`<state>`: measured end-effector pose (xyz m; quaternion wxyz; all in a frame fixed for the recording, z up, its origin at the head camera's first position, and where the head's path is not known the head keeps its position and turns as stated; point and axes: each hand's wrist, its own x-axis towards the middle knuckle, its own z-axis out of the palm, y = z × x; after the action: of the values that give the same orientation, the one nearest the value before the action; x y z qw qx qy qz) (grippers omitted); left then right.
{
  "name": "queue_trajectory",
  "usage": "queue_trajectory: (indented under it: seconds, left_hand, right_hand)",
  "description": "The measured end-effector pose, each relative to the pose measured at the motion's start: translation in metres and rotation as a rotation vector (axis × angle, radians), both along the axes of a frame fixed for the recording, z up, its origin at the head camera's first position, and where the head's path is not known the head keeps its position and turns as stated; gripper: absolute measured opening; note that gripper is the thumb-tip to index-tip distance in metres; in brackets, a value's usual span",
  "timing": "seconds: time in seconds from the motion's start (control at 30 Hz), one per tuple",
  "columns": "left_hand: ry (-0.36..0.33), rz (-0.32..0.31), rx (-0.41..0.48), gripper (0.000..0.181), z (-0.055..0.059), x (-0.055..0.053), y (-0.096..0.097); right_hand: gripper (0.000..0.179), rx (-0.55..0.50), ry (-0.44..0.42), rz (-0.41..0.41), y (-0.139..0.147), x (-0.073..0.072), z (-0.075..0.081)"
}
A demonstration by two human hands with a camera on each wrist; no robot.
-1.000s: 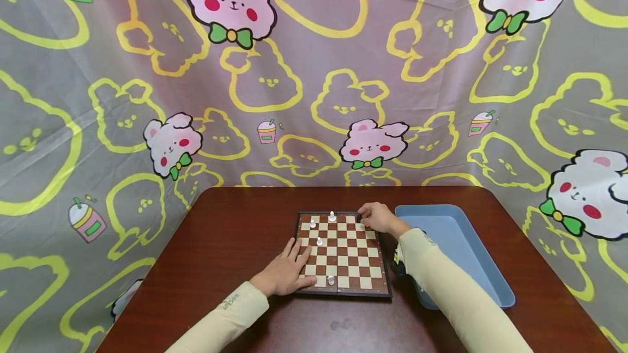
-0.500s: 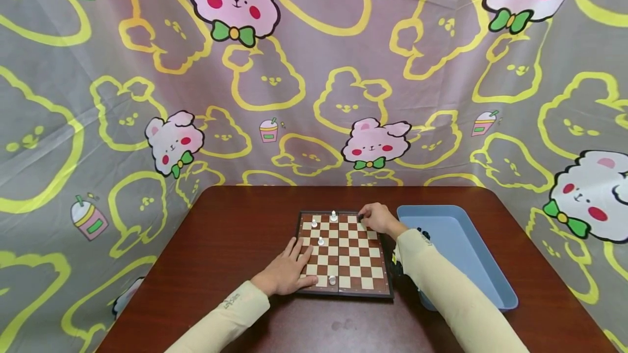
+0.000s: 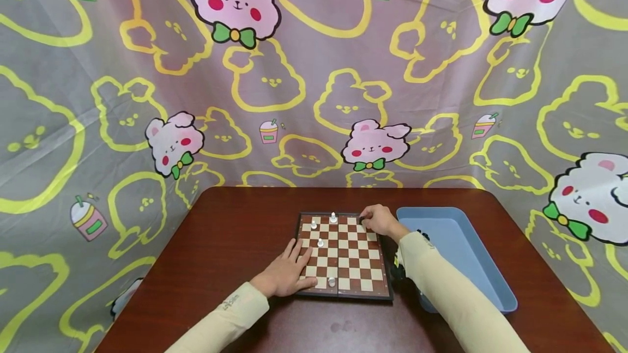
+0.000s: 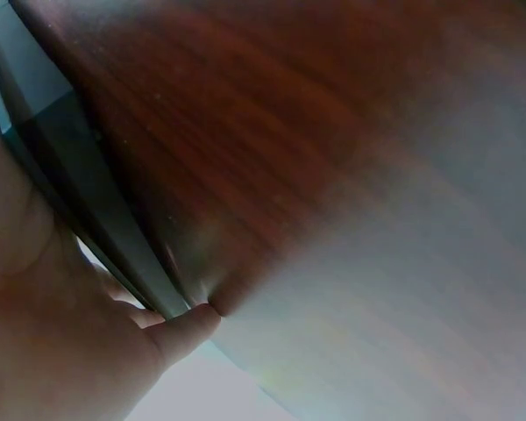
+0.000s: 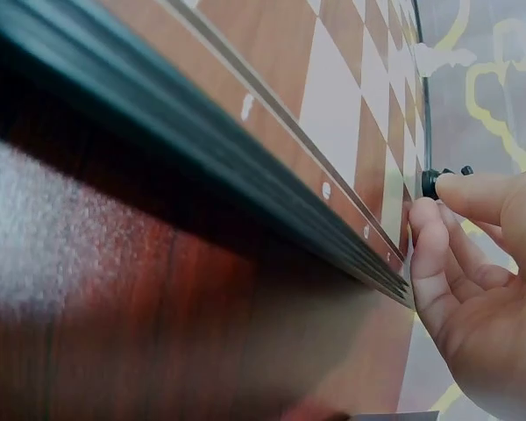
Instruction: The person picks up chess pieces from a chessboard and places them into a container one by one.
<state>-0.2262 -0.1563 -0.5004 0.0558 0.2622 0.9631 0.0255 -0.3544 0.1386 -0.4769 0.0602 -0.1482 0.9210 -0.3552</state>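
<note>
At the far right corner of the chessboard (image 3: 387, 266), my right hand (image 3: 380, 219) pinches a small black chess piece (image 5: 430, 184) between thumb and fingers, close over the squares. The exact kind of that piece is mostly hidden by the fingertips. My left hand (image 3: 287, 271) lies with spread fingers on the board's left side; in the left wrist view its thumb reaches along the dark board edge (image 4: 96, 167). Several white chess pieces stand on the left half, among them a taller one (image 3: 333, 218) at the back and a pawn-like one (image 3: 320, 243) nearer the middle.
A blue tray (image 3: 483, 249) sits right of the board, partly covered by my right sleeve (image 3: 441, 282). Black chess pieces (image 3: 423, 235) show inside it beside the cuff. Behind the brown table (image 3: 235, 222) hangs a patterned cloth (image 3: 304, 124).
My right hand stays at the far right corner with the black piece, and the right forearm has shifted slightly, showing more black pieces in the tray. The left hand stays in place.
</note>
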Motion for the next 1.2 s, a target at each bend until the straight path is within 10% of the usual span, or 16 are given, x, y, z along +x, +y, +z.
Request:
queue_trajectory:
  seconds: [1.2]
  left_hand:
    - [-0.003,-0.003,0.002,0.085,-0.001,-0.002,0.001]
  right_hand:
    - [0.01,0.005,0.01,0.133,0.041,0.028,0.047]
